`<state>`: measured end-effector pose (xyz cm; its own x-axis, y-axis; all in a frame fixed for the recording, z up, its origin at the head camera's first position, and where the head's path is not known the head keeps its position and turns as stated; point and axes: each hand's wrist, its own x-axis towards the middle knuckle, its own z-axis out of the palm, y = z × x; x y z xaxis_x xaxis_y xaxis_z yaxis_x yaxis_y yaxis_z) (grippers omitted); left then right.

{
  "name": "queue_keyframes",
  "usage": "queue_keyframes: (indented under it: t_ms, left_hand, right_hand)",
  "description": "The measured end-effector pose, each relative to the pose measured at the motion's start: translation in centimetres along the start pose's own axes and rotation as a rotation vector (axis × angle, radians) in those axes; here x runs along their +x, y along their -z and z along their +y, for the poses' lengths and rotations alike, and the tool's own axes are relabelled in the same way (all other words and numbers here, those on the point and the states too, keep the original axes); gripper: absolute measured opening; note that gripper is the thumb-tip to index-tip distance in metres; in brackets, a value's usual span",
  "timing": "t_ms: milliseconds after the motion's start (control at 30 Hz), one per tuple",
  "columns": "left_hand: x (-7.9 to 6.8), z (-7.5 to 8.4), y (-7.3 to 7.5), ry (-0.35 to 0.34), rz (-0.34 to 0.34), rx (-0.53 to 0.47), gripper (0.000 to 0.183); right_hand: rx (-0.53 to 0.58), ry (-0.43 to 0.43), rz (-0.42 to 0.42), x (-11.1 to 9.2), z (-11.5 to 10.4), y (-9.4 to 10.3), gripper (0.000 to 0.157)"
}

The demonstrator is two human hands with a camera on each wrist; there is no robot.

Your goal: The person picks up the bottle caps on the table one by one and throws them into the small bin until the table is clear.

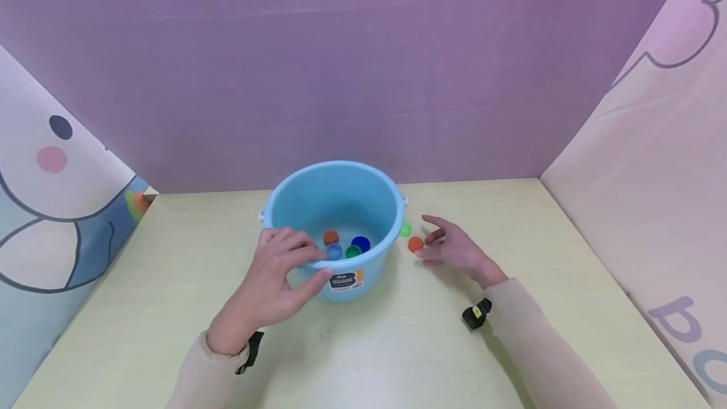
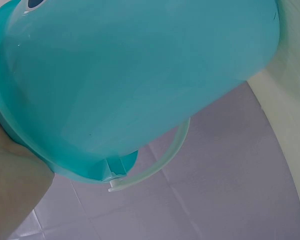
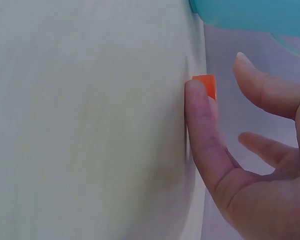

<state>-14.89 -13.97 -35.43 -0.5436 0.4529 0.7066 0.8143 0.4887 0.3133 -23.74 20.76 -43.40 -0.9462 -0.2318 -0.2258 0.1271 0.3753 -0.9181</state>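
A light blue bucket (image 1: 372,273) stands upright on the table in the head view. My left hand (image 1: 277,279) grips its near left rim, thumb outside and fingers over the edge. Inside lie an orange bottle cap (image 1: 330,237), a light blue cap (image 1: 334,251), a green cap (image 1: 353,250) and a dark blue cap (image 1: 361,243). Right of the bucket, my right hand (image 1: 454,250) reaches down with fingers spread around an orange cap (image 1: 416,244) on the table. In the right wrist view, one fingertip lies against that cap; the other fingers stay apart from it.
A light green cap (image 1: 406,229) lies between the bucket and the right hand. A pale handle (image 2: 157,167) hangs off the bucket's far side. The pale table (image 1: 397,358) meets a purple back wall (image 1: 352,81) and printed side panels (image 1: 642,207).
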Motion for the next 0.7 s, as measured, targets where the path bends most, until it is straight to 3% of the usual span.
queue_keyframes:
  t_ms: [200,700]
  left_hand:
    - [0.02,0.02,0.05,0.002,0.0,-0.002,0.035]
    - [-0.01,-0.01,0.03,0.004,-0.002,-0.001,0.036]
  right_hand:
    - [-0.048,-0.037,-0.015,0.15,-0.02,0.06,0.086]
    - [-0.024,-0.064,-0.024,0.64,0.51,-0.28,0.071]
